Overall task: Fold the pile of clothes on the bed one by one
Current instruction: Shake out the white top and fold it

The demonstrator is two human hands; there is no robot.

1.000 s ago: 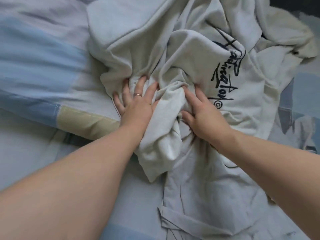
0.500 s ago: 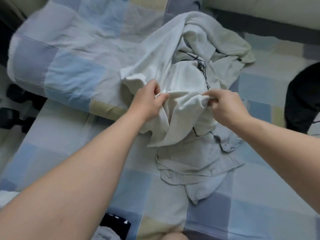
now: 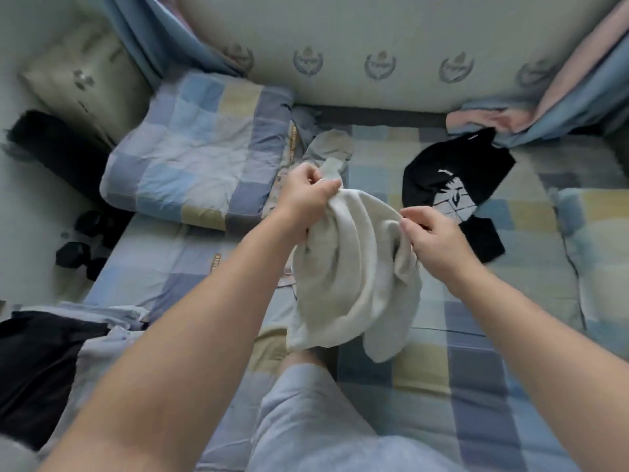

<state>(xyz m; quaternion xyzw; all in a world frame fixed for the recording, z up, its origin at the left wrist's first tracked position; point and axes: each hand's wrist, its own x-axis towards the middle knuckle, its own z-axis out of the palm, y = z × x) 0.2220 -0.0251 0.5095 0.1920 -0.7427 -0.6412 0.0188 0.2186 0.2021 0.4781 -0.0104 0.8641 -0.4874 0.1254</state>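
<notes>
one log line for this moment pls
step: pick up to fold | left grip: holds white garment | right grip: pinches it | garment: hanging bunched over bed, unfolded | black shirt: lying on bed

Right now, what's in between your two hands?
The bunched top of the white garment spans from the left hand to the right hand; both grip it. The head view shows this.

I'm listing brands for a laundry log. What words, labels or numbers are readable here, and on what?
Nothing reads clearly.
On the white garment, gripped by the left hand and the right hand: no lettering shows.
On the black T-shirt: a white picture print, no legible words.
On the headboard: crests, too blurred.
On the bed sheet: small yellow strips, too blurred.
</notes>
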